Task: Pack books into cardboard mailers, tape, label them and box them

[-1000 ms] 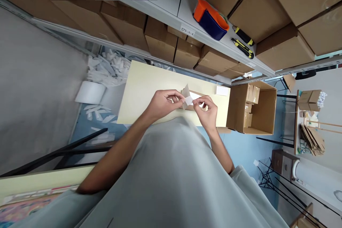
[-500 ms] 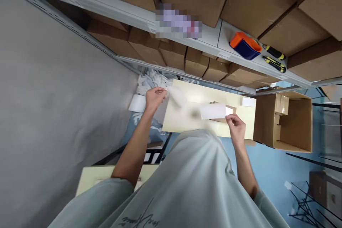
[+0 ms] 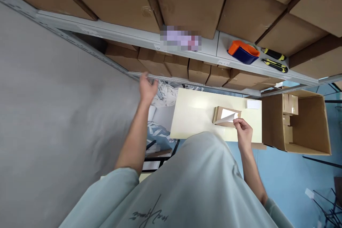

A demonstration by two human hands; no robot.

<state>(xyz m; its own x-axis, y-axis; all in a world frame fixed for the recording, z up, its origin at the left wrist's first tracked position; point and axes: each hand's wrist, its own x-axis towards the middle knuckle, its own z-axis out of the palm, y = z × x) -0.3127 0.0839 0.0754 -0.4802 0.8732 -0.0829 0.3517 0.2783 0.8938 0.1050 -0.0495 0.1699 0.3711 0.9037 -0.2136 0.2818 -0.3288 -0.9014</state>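
My left hand [image 3: 148, 89] is raised at the left, near the shelf edge and over the heap of white paper strips [image 3: 167, 94]. Its fingers are apart and slightly blurred, and nothing shows in them. At the right of the cream table [image 3: 192, 114], my right hand [image 3: 243, 130] pinches the corner of a thin white label sheet [image 3: 227, 118]. The sheet curls over a small brown cardboard box [image 3: 219, 113] lying on the table. A white area shows on the box top behind the sheet; I cannot tell whether it is a separate label.
Above the table runs a shelf [image 3: 208, 44] stacked with cartons. On it are an orange and blue tape dispenser [image 3: 243, 52] and utility knives [image 3: 275, 65]. A large open carton [image 3: 307, 124] with small boxes inside stands right of the table. A small white stack [image 3: 252, 104] lies at the table's back right.
My left hand has let go of a white strip and moved up and slightly left, its fingers opening. My right hand's label sheet has swung down and now curls over the box.
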